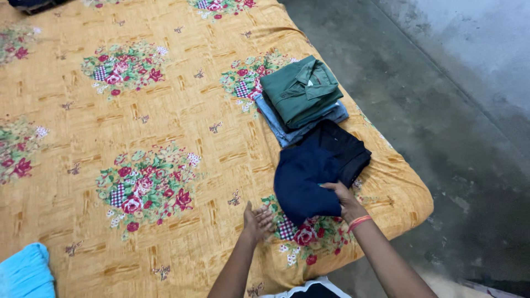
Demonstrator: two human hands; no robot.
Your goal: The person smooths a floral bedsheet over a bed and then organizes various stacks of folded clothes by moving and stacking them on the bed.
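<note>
Here, everything is placed against the folded navy garment [308, 185], which lies near the right edge of a bed covered by an orange floral bedsheet [165, 110]. Far to its left, at the sheet's lower corner, a light blue cloth [25, 273] pokes into view. Just left of the navy garment, the left hand [257, 222] rests on the sheet with fingers spread loosely, holding nothing and clear of the fabric. The right hand [343, 200], with an orange band [359, 222] at the wrist, lies on the garment's lower right corner, fingers curled and pinching the fabric. Above the navy garment sits a folded green collared shirt [301, 91] stacked on a folded pale blue garment [292, 129]. To its right, beyond the bed, lies grey concrete floor [458, 138].
</note>
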